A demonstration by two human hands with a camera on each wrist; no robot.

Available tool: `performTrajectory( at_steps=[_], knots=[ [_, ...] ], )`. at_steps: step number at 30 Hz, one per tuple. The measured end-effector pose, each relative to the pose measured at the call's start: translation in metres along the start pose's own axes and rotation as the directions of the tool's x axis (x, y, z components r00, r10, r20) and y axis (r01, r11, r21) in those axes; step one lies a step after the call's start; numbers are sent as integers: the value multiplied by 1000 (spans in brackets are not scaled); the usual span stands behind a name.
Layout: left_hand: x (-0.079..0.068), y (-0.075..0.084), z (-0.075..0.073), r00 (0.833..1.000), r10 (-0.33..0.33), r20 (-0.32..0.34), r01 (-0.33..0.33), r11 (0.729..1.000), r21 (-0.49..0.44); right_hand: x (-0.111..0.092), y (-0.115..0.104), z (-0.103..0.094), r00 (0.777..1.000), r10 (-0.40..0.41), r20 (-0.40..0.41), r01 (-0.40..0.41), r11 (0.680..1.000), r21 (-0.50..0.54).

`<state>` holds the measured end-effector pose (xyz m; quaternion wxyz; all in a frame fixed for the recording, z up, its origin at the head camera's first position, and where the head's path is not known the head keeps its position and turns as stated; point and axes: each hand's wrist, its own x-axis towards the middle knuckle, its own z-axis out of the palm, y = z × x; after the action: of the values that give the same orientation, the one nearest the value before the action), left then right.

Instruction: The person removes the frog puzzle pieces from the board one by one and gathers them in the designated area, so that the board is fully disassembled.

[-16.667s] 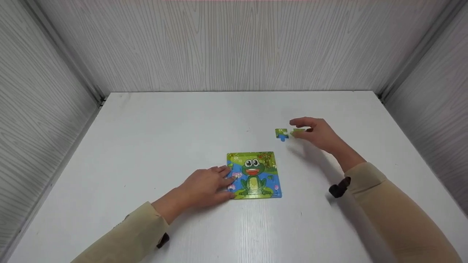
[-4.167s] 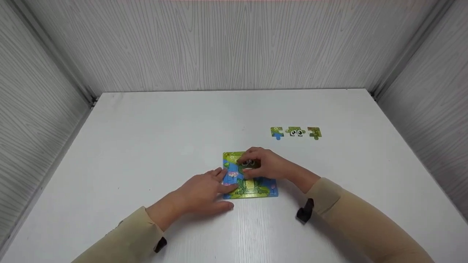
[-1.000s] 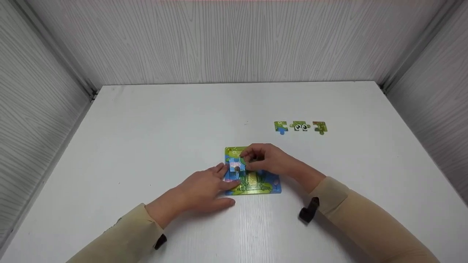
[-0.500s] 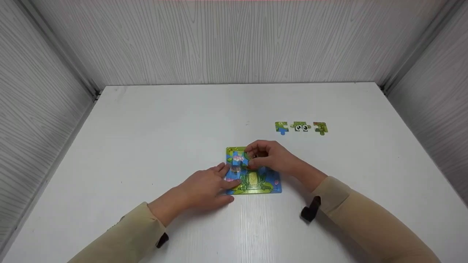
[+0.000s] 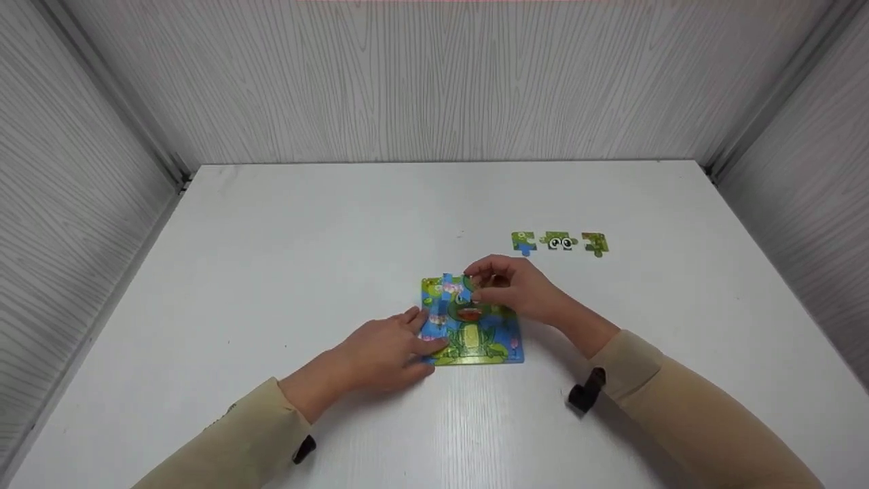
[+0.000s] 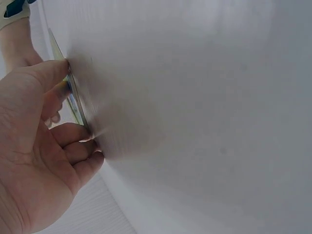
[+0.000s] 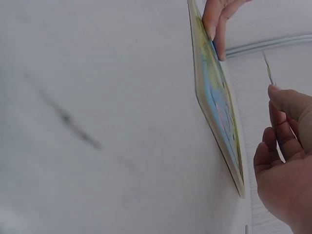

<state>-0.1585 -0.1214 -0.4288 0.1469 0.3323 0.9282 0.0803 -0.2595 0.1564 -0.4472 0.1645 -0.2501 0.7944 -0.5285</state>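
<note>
Along the tabletop's [image 5: 305, 231] left edge rises a left panel [image 5: 64, 224] in grey wood grain, meeting the back panel [image 5: 434, 81] at the far left corner. From the near edge, left of the middle, reaches the left sleeve [image 5: 234, 435], beige, with a dark clip [image 5: 304, 449] at its cuff. Beyond the cuff the left hand [image 5: 377, 353] lies with fingers spread and relaxed, steadying the frog board [image 5: 499, 356] at its left edge; the index finger crosses the board's near left part and hides some of it. The board sits flat, a little right of the tabletop's middle. Over its far left part the right hand pinches the flower piece [image 5: 451, 289], blue and pink, between thumb and forefinger, lifted clear of the board and covering part of the frog's face. This right hand [image 5: 519, 288] also blocks the board's far right corner. Past it, toward the far edge, three pieces lie apart in a row: a green-and-blue piece [image 5: 523, 241], an eyes piece [image 5: 559, 238] and a brownish-green piece [image 5: 597, 242]. The right panel [image 5: 808, 204] borders the tabletop's right edge.
</note>
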Motion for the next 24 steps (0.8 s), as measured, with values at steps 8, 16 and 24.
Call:
performTrajectory(
  at_steps=[8, 16, 24],
  knots=[
    [2, 0, 1, 1000, 2, 3, -2, 1000, 13, -11, 1, -25, 999, -18, -48, 15, 999, -49],
    [3, 1, 2, 1000, -4, 7, 4, 1000, -7, -24, 13, -52, 994, 23, -105, -30, 998, -61],
    [1, -1, 3, 1000, -6, -11, 5, 999, -33, -37, 21, -76, 986, 66, -151, -77, 995, -69]
  ],
)
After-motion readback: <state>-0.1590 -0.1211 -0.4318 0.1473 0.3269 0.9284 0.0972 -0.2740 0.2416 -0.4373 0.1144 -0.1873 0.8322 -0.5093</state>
